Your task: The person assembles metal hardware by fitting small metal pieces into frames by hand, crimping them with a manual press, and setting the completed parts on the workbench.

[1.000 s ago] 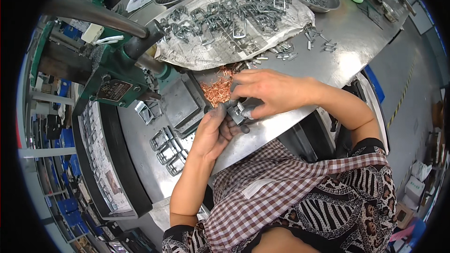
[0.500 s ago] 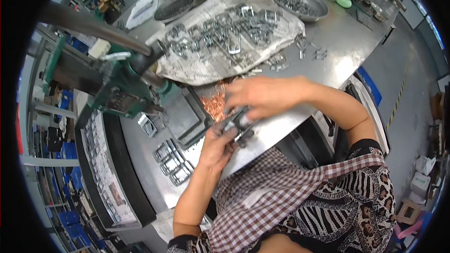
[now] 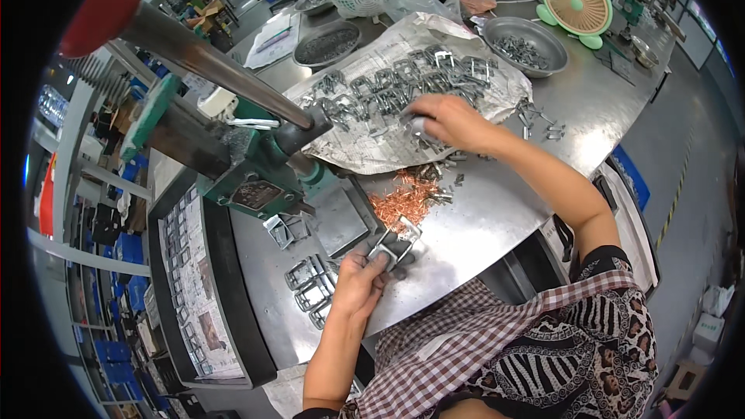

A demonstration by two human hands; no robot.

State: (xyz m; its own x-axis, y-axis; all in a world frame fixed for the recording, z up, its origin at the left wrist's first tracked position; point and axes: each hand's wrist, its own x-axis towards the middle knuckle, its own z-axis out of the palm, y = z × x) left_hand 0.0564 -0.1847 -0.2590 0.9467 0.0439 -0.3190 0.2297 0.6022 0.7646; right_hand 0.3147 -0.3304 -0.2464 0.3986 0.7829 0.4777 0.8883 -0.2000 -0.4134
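My left hand grips a silver metal buckle frame near the table's front edge, thumb on top and darkened fingertips beneath it. My right hand is over the near right part of a newspaper sheet, beside a heap of similar buckles. Its fingers are curled together, with a pale covering on one; what they hold, if anything, I cannot make out. Between my hands lies a pile of small copper-coloured pins. Several finished-looking buckle frames lie left of my left hand.
A green hand press with a red-knobbed lever rises at left, beside a flat metal block. A black-edged tray of buckles stands farther left. Metal bowls and fans stand at the back.
My right hand has moved from beside my left hand out to the buckles on the newspaper. The buckle in my left hand is now uncovered. The view has shifted, and the lever's red knob shows.
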